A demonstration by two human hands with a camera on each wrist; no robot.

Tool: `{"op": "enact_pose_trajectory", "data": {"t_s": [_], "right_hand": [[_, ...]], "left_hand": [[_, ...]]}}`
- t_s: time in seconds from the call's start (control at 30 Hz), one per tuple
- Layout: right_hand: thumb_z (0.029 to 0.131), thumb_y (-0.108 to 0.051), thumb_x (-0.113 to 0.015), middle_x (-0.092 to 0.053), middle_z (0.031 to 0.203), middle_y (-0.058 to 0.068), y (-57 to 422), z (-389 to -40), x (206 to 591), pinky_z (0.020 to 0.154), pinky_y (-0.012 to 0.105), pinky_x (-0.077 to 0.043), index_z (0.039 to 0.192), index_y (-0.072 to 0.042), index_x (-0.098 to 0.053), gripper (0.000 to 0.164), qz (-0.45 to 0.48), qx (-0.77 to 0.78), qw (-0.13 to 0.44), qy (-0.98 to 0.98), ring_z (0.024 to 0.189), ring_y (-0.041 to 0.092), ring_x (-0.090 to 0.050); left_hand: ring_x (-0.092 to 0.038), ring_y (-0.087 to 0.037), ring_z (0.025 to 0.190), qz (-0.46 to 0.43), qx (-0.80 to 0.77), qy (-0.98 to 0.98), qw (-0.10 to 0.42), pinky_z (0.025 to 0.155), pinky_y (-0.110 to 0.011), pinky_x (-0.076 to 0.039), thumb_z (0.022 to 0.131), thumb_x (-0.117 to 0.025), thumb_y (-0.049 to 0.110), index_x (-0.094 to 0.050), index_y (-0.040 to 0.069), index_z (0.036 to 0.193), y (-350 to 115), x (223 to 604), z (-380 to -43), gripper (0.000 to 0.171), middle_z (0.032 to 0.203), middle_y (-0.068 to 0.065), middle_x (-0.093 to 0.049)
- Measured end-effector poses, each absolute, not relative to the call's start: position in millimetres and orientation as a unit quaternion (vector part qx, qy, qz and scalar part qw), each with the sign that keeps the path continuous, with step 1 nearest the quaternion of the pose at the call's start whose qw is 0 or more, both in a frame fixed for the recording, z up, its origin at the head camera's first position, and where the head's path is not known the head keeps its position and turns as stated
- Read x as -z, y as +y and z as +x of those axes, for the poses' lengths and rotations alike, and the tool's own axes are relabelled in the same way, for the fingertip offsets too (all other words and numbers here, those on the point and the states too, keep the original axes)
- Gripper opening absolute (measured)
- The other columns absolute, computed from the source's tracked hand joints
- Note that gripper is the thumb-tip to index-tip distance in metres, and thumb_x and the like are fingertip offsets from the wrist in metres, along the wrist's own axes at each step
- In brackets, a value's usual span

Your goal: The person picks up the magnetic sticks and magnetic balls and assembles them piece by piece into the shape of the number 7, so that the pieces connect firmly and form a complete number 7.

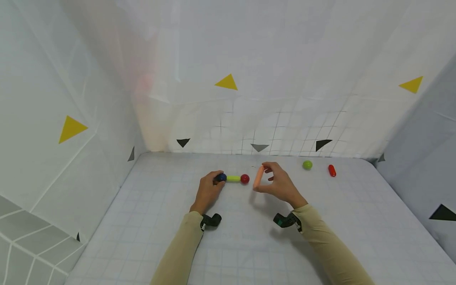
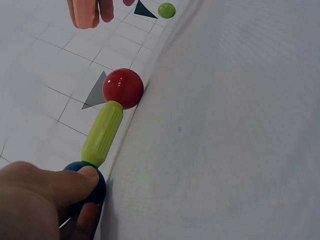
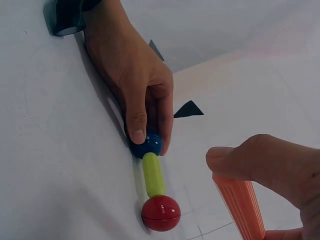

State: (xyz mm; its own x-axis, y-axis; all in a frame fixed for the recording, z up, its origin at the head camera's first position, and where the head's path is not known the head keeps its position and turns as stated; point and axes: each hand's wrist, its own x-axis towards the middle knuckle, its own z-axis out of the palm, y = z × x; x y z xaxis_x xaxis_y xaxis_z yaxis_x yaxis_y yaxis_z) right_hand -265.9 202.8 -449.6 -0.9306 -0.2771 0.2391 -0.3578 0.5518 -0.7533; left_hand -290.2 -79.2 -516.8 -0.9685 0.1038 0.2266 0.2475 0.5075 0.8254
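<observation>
Fingers [image 3: 164, 117] of left hand [image 1: 208, 192] grip blue ball [image 1: 222, 177], joined by green rod [image 1: 233, 179] to red ball [image 1: 244, 179]; right hand [image 1: 282, 185] pinches orange rod [image 1: 259, 177].

Tilted orange rod [image 1: 259, 177] near red ball [image 1: 244, 179]

L hand [image 1: 208, 191] is partly hiding blue ball [image 1: 222, 177]; R-wrist view's btm edge is cutting off orange rod [image 3: 241, 207].

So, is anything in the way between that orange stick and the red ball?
Nothing visible. In the head view, only white tabletop shows between the orange stick, pinched in the right fingers, and the red ball. The green ball sits off to the right.
</observation>
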Motion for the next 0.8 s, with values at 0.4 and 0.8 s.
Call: {"op": "enact_pose_trajectory", "data": {"t_s": [0.4, 0.8], "right_hand": [[0.075, -0.022, -0.096, -0.054, 0.135, 0.015, 187, -268, 460, 0.095, 0.056, -0.053, 0.143, 0.001, -0.050, 0.085, 0.180, -0.438, 0.033, -0.880, 0.122, 0.041, -0.052], [0.073, -0.024, -0.097, -0.056, 0.132, 0.010, 172, -264, 471, 0.091, 0.051, -0.056, 0.140, 0.001, -0.056, 0.083, 0.202, -0.414, 0.024, -0.887, 0.119, 0.035, -0.054]], "left_hand": [[-0.064, -0.017, 0.112, -0.100, 0.482, -0.868, 0.066, 0.097, -0.036, -0.054, 0.100, -0.073, 0.014, -0.065, 0.013, 0.141, -78, 516, -290, 0.042, 0.136, -0.005, -0.065], [-0.066, -0.020, 0.110, -0.104, 0.487, -0.864, 0.079, 0.095, -0.039, -0.055, 0.099, -0.074, 0.011, -0.065, 0.009, 0.140, -78, 516, -289, 0.042, 0.134, -0.008, -0.066]]}}
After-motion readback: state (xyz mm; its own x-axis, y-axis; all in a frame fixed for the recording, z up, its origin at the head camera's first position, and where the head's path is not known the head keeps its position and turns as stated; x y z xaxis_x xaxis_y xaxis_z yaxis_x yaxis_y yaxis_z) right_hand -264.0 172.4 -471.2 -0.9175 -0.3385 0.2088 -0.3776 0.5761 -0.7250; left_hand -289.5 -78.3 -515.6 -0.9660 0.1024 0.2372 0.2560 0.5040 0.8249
